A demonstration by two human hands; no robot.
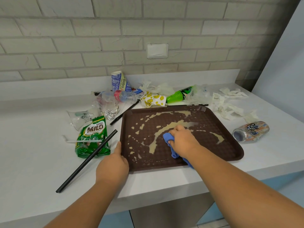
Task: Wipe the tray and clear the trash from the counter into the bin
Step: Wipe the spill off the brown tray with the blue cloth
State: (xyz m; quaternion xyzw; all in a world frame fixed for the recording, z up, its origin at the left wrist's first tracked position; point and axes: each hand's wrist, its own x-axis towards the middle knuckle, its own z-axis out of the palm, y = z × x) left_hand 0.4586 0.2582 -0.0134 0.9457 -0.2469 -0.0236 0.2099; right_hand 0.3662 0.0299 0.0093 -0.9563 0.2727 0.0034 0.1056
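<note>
The right hand point(182, 140) is gripping a wadded blue cloth point(168, 138) and pressing it onto the centre of the brown tray point(213, 150), at the edge of the pale spill point(166, 129). The left hand point(113, 165) is holding the tray's lower-left rim, thumb on top. The cloth is looking soft and absorbent, best kept bunched in the palm. The tray is looking stiff, light and likely to slide on the smooth white surface point(32, 162), so bracing its rim is helping. Light, crushable trash is lying around it: Milo packet point(93, 137) at left, dented can point(251, 131) at right.
</note>
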